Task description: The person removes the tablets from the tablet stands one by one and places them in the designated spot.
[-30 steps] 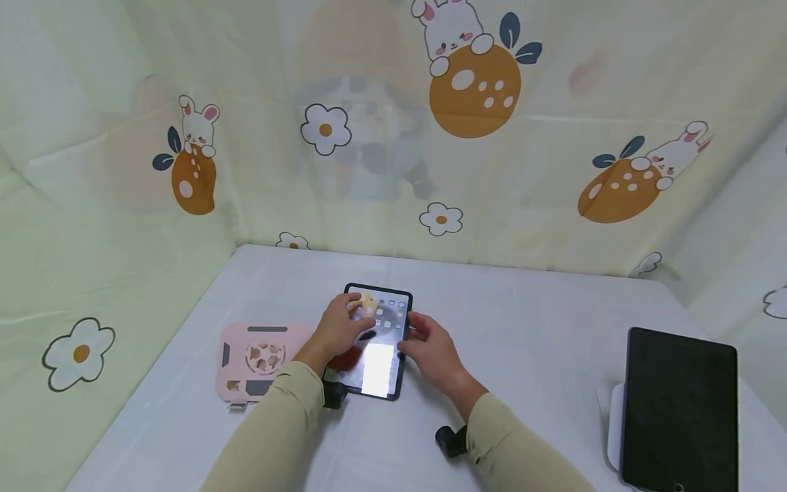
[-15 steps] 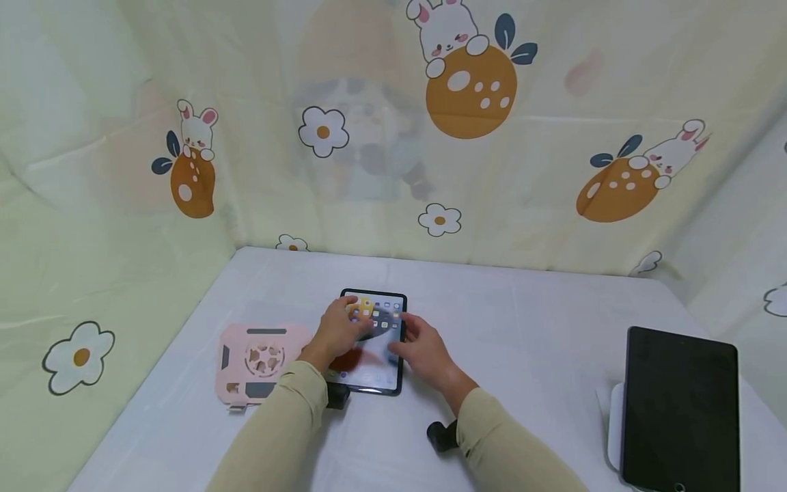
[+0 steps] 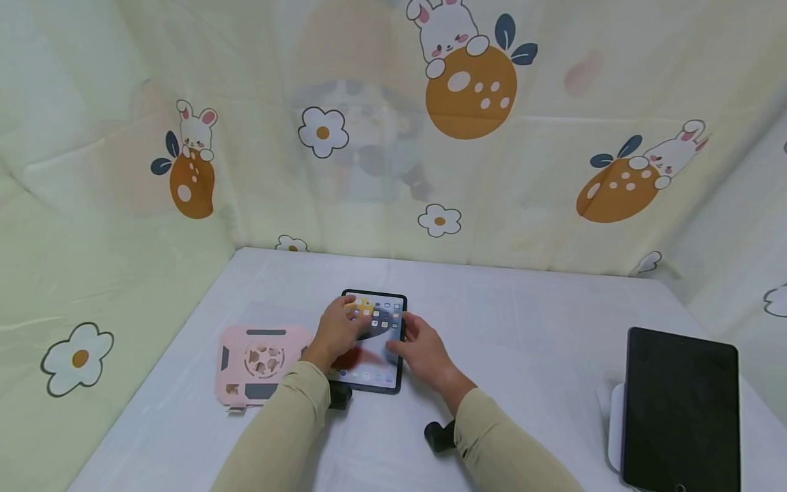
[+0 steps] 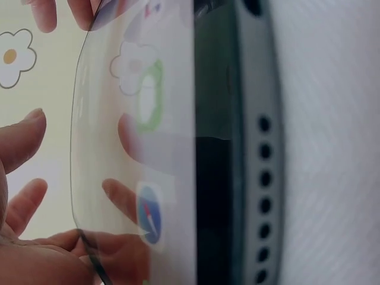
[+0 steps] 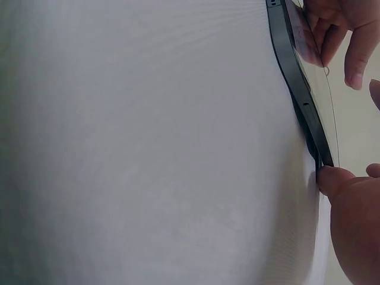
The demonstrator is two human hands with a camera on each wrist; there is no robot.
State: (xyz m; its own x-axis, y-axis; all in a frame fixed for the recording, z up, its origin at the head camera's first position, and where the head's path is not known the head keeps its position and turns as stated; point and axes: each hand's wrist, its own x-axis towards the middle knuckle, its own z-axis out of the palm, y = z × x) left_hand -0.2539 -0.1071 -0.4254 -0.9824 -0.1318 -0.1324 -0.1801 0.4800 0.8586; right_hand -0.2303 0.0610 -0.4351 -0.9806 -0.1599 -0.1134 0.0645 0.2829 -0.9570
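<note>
A small tablet [image 3: 375, 365] with a dark frame and a lit home screen lies face up at mid-table. My left hand [image 3: 337, 328] holds its left side, thumb and index finger spread over the upper screen. The right edge is gripped by my right hand [image 3: 427, 350], its thumb over the front. In the left wrist view the tablet's lower rim [image 4: 264, 231] shows a row of holes, and fingers are mirrored in the glass. The right wrist view has a fingertip [image 5: 332, 178] right at the tablet's side edge [image 5: 304, 102]. The tablet's back is hidden.
Left of the tablet lies a pink case [image 3: 236, 355] with grey pads and a round cut-out pattern, partly behind my left sleeve. At right a larger black tablet [image 3: 681, 410] rests over a white object [image 3: 615, 427]. A printed curtain [image 3: 522, 198] borders the white table [image 3: 529, 328].
Both hands have shifted slightly left with the tablet over the second. The bright white reflection on its lower screen has gone. In the last half second almost nothing has moved.
</note>
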